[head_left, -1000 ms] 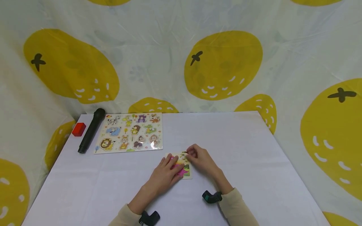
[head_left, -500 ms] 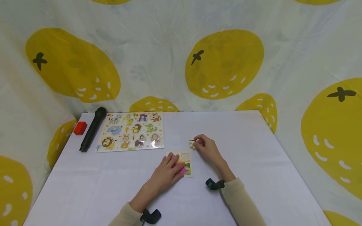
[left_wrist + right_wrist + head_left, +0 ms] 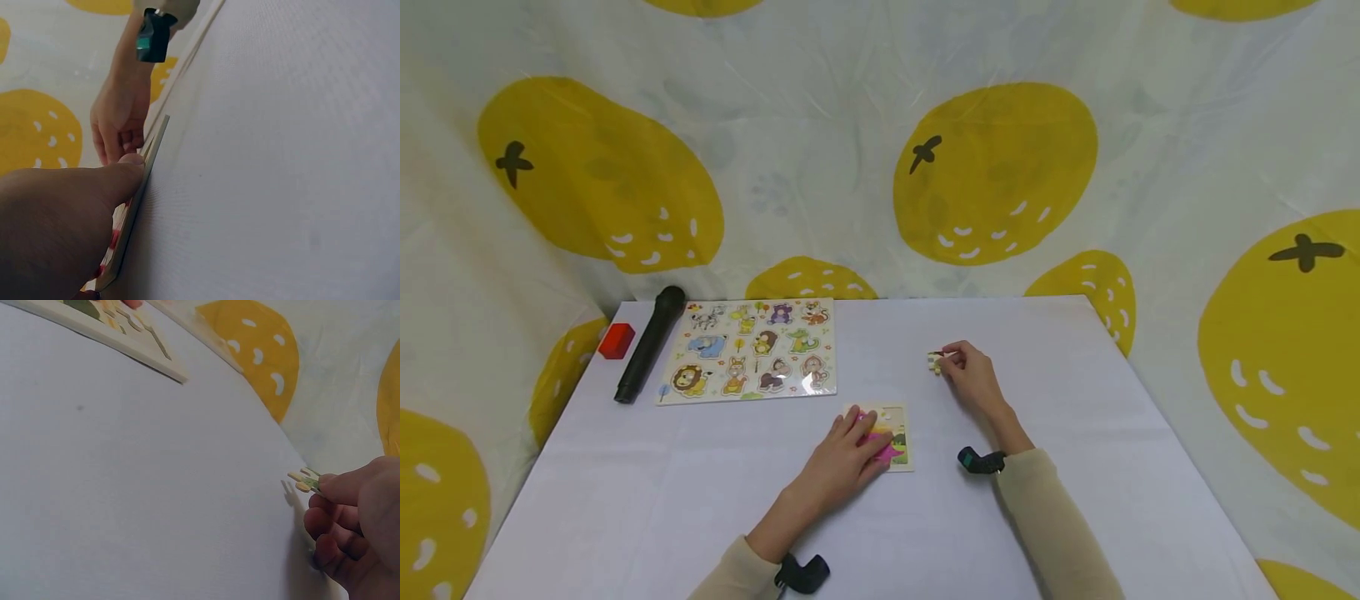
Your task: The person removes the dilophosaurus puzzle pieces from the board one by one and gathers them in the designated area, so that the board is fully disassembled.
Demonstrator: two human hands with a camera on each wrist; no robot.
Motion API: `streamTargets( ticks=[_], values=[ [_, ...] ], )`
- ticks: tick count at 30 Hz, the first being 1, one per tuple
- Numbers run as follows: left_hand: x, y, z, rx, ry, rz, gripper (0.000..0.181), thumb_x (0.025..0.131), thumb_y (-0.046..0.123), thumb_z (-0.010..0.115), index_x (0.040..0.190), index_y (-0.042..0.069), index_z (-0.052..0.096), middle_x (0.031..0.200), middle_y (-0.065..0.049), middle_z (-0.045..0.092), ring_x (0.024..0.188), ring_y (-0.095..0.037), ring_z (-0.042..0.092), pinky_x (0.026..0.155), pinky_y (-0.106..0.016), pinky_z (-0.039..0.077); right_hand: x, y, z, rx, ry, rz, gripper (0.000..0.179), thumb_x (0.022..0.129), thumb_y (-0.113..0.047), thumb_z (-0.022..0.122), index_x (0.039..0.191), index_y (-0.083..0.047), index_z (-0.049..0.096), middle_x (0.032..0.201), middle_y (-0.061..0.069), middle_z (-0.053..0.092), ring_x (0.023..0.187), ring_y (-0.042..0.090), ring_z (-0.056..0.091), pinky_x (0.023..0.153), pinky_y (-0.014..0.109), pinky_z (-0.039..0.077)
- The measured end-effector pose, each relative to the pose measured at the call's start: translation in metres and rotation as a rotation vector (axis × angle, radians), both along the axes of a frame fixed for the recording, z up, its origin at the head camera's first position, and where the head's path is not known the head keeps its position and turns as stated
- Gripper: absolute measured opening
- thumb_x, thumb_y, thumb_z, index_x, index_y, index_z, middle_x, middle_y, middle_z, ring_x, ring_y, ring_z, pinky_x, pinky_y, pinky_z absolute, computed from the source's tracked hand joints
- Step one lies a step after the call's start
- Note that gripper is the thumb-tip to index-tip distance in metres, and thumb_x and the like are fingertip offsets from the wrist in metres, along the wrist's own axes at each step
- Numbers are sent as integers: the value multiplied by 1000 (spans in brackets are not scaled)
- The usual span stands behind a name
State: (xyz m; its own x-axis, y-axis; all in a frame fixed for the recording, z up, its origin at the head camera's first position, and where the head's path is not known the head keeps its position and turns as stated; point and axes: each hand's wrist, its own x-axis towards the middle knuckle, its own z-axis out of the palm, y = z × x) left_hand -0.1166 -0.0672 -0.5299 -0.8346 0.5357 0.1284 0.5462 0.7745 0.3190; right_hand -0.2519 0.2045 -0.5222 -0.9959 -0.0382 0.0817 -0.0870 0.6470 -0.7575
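A small square jigsaw puzzle (image 3: 909, 450) in a pale wooden frame lies near the middle of the table, with a pink shape showing on its picture. My left hand (image 3: 841, 457) rests over its left part with spread fingers, hiding much of the picture. In the left wrist view, the thumb lies on the frame (image 3: 134, 215) near its edge. Up and to the right of the puzzle, my right hand (image 3: 977, 383) pinches a jigsaw piece (image 3: 933, 362) between thumb and fingers. The right wrist view shows the piece's (image 3: 305, 481) knobbed edge sticking out, close over the tabletop, with its shadow beside it.
At the back left lies a large animal puzzle board (image 3: 748, 358). Left of it are a black microphone-shaped stick (image 3: 651, 342) and a red block (image 3: 617, 341). A curtain (image 3: 820, 167) with yellow fruit prints hangs behind the white table (image 3: 1075, 417).
My right hand has lifted the jigsaw piece out of the puzzle's upper right and carried it away, up and to the right. My left hand has stayed on the puzzle.
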Motion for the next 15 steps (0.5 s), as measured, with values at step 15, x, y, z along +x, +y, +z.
streamTargets(
  ticks=[15],
  values=[
    [1,0,-1,-2,-4,4,46,99,45,57,141,26,59,156,-11,44,149,-40,32,122,-55,29,-31,23,1,30,-10,-68,27,99,-15,61,120,1,65,97,19,70,75,20,59,60,21,46]
  ],
)
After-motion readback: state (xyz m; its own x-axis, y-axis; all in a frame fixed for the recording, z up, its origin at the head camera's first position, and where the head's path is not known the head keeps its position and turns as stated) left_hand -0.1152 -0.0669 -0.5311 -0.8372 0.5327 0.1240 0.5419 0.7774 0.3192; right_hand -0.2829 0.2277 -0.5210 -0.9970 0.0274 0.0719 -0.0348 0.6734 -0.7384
